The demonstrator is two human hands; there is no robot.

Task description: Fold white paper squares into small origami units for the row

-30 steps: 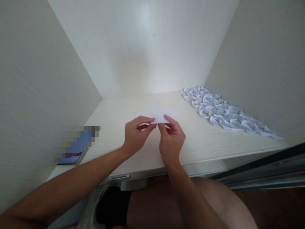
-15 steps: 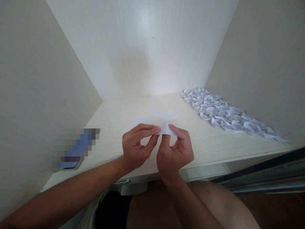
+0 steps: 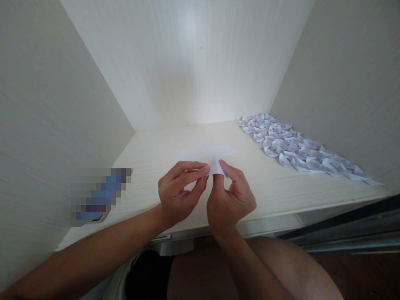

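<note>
A small white piece of paper (image 3: 216, 166), partly folded, is held up between both hands above the desk. My left hand (image 3: 181, 187) pinches its left edge between thumb and fingertips. My right hand (image 3: 231, 196) grips the right side, thumb under the paper and index finger against its outer edge. Just beyond the fingers, flat loose sheets of white paper (image 3: 222, 149) lie on the desk, and another sheet (image 3: 187, 157) is half hidden behind my left hand.
Many folded white paper pieces (image 3: 290, 146) lie in overlapping rows along the right wall. A blurred-out phone-like object (image 3: 103, 196) rests at the left side of the pale desk (image 3: 150, 154). Panels enclose the desk at the back and both sides.
The paper's right side has been bent down, so it now looks narrower and more cone-like. My right index finger has shifted with it; my left hand keeps its pinch.
</note>
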